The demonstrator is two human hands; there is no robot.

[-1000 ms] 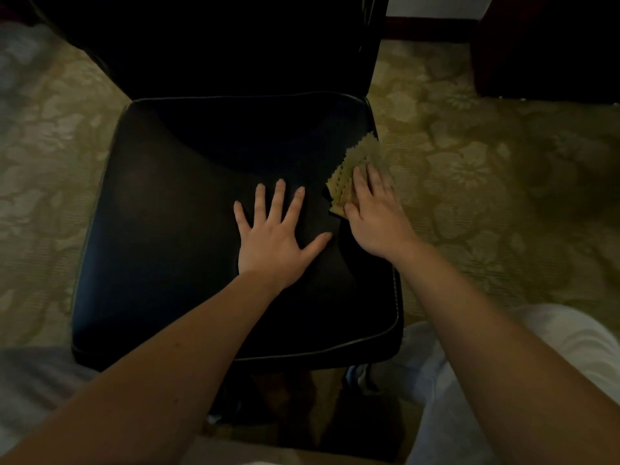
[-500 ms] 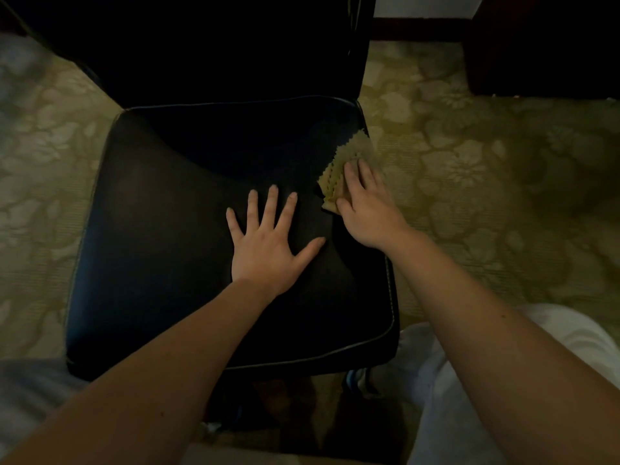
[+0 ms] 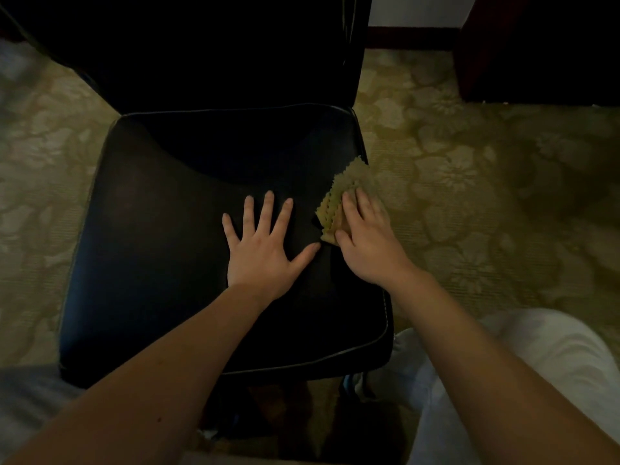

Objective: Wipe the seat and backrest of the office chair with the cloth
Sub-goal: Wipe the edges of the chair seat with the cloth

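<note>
The black leather seat of the chair fills the middle of the view, with its dark backrest rising behind it. A small olive cloth with zigzag edges lies near the seat's right edge. My right hand presses flat on the cloth with straight fingers, covering its near part. My left hand rests flat on the seat's middle with fingers spread, just left of the cloth.
Patterned olive carpet surrounds the chair. Dark wooden furniture stands at the back right. My leg in light trousers is beside the seat's front right corner.
The view shifted a little. Both hands stay flat in almost the same places, the right one still on the cloth at the seat's right edge.
</note>
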